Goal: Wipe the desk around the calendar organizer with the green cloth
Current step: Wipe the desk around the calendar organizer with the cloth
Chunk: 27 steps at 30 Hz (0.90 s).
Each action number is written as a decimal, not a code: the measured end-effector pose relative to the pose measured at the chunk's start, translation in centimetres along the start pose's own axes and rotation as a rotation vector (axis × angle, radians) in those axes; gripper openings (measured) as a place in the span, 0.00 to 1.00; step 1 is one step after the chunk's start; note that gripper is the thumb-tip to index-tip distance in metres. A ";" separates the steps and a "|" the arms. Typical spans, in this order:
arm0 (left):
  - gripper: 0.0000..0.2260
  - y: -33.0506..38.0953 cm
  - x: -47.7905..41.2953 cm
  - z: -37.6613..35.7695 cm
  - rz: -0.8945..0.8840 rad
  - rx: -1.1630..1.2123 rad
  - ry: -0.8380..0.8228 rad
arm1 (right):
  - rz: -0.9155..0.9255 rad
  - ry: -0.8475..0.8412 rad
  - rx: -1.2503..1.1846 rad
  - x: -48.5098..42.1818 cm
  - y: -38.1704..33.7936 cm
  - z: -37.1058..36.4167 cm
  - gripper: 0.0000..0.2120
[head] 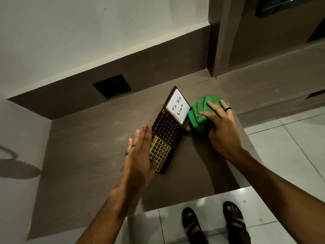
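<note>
A dark brown calendar organizer (168, 131) stands tilted on the brown desk (91, 152), with a white "To Do List" card at its top and a gold grid at its lower end. My left hand (140, 155) rests flat against the organizer's left side, fingers straight and covering part of the gold grid. A folded green cloth (198, 110) lies on the desk just right of the organizer. My right hand (221, 124) presses down on the cloth, fingers spread over it.
A black wall plate (112, 85) sits on the brown backsplash behind the desk. Walls close the desk at the left and back. The desk's front and right edges drop to a white tiled floor (290, 143), where my sandalled feet (214, 224) stand.
</note>
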<state>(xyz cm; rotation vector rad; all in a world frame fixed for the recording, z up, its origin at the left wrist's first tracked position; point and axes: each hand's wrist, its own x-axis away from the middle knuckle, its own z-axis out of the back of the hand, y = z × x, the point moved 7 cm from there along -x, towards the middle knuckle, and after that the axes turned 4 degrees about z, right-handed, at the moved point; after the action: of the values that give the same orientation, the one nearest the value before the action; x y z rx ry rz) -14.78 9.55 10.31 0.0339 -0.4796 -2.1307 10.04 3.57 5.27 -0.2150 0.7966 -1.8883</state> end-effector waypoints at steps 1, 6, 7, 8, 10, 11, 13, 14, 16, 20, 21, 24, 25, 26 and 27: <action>0.45 0.0 0.0 0.0 0.001 -0.004 -0.001 | 0.006 -0.017 0.019 -0.1 -0.1 0.1 0.27; 0.44 0.0 0.1 0.0 -0.004 -0.002 -0.008 | 0.040 -0.064 0.132 -0.8 -1.2 0.3 0.23; 0.44 0.0 0.1 0.0 -0.009 -0.001 -0.006 | 0.053 -0.071 0.152 -1.0 -1.4 0.1 0.22; 0.43 0.0 0.1 0.0 -0.013 0.004 -0.002 | 0.070 -0.083 0.173 -1.2 -1.7 -0.1 0.22; 0.43 0.0 0.1 0.0 -0.017 0.010 0.001 | 0.122 -0.105 0.215 -1.6 -2.2 -0.6 0.24; 0.43 -0.1 0.1 -0.1 -0.017 0.005 0.002 | 0.141 -0.106 0.224 -1.9 -2.4 -0.8 0.25; 0.44 -0.1 0.1 -0.1 -0.022 -0.009 0.004 | 0.143 -0.091 0.226 -2.7 -2.8 -1.1 0.25; 0.44 -0.1 0.1 -0.2 -0.026 -0.012 0.003 | 0.158 -0.104 0.232 -2.8 -3.3 -1.5 0.26; 0.44 -0.1 0.0 -0.2 -0.033 -0.009 -0.001 | 0.256 -0.150 0.265 -1.6 -5.5 -3.0 0.29; 0.43 0.0 0.2 0.0 -0.040 0.016 0.004 | 0.300 -0.204 0.140 2.5 -6.7 -4.9 0.30; 0.43 0.1 0.2 0.1 -0.043 0.023 0.007 | 0.275 -0.196 0.109 1.9 -5.9 -4.7 0.30; 0.42 0.3 0.3 0.2 -0.058 0.019 0.016 | 0.102 -0.078 0.062 -3.3 -2.8 -3.2 0.31; 0.42 0.4 0.3 0.1 -0.060 0.015 0.016 | 0.020 -0.040 0.046 -4.9 -2.0 -2.7 0.31; 0.42 0.4 0.3 0.1 -0.062 0.015 0.017 | -0.033 -0.021 0.041 -5.8 -1.7 -2.6 0.30; 0.42 0.4 0.3 0.2 -0.060 0.015 0.018 | -0.041 -0.018 0.045 -5.8 -2.1 -2.9 0.29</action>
<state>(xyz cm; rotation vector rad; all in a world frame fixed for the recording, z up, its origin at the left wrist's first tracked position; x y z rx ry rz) -14.72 9.14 10.63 0.0768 -0.4894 -2.1842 9.73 10.39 5.47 -0.2209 0.7418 -1.9385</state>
